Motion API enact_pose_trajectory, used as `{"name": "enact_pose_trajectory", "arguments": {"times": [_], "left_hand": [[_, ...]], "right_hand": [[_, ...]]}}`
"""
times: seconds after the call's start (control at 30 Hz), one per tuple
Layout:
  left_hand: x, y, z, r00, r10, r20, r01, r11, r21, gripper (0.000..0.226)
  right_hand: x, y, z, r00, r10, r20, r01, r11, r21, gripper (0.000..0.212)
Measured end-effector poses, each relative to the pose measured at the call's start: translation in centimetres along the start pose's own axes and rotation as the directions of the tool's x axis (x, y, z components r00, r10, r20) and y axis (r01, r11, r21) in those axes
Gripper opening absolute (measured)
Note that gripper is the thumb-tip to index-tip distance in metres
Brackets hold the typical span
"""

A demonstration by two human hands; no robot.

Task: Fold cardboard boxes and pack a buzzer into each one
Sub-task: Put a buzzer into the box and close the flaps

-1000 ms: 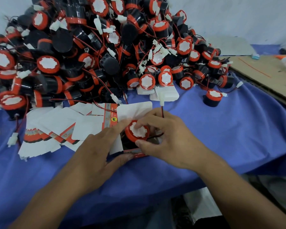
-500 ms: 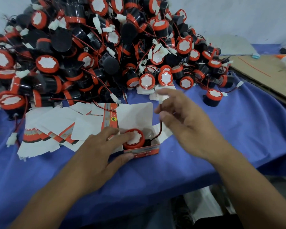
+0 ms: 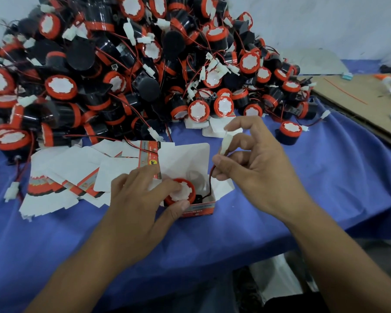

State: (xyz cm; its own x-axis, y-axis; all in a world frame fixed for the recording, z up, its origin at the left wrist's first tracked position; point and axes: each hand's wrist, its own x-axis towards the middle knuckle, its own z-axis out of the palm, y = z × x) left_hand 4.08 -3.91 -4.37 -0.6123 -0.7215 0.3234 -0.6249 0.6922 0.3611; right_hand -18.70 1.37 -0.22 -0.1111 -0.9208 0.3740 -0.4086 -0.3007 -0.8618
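Now the left hand (image 3: 142, 199) presses the buzzer (image 3: 180, 194) down in the open box (image 3: 198, 208). Right hand (image 3: 255, 166) fingers pinch the white connector (image 3: 225, 144) above and right of it; the wire hangs down into the box.

Left grip (image 3: 140, 204) holding buzzer (image 3: 181, 192) in open box (image 3: 199, 210), right grip (image 3: 257, 170) pinching its white connector (image 3: 225, 143), buzzer pile (image 3: 122, 64) behind

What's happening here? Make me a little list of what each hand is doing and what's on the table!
left hand: pinches the buzzer sitting in the open box
right hand: pinches the white connector
red wire: runs from the connector down into the box
behind the box: big pile of buzzers
left of the box: flat boxes
table cover: blue cloth
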Motion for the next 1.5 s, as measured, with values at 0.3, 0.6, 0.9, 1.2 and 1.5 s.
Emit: {"name": "enact_pose_trajectory", "arguments": {"times": [0.3,0.6,0.9,1.2,1.5], "left_hand": [[-0.2,-0.6,0.8,0.996,0.02,0.086,-0.01,0.994,-0.112,0.05],[-0.2,-0.2,0.8,0.997,-0.029,0.07,0.036,0.995,-0.096,0.06],[-0.3,-0.3,1.0,0.998,-0.008,0.056,0.014,0.995,-0.097,0.056],[-0.5,-0.2,1.0,0.999,0.006,0.045,-0.002,0.995,-0.095,0.055],[-0.5,-0.3,1.1,0.998,-0.006,0.059,0.012,0.994,-0.108,0.054]], "right_hand": [[-0.4,0.3,1.2,0.988,-0.156,-0.009,0.137,0.893,-0.428,0.031],[-0.5,-0.9,0.7,0.947,-0.288,0.142,0.318,0.779,-0.54,0.02],[-1.0,-1.3,0.8,0.973,0.0,0.229,0.111,0.874,-0.473,0.028],[0.0,-1.9,3.7,0.942,0.221,0.251,0.084,0.572,-0.816,0.035],[0.4,-1.2,4.7,0.966,0.224,0.128,0.012,0.457,-0.89,0.02]]}}
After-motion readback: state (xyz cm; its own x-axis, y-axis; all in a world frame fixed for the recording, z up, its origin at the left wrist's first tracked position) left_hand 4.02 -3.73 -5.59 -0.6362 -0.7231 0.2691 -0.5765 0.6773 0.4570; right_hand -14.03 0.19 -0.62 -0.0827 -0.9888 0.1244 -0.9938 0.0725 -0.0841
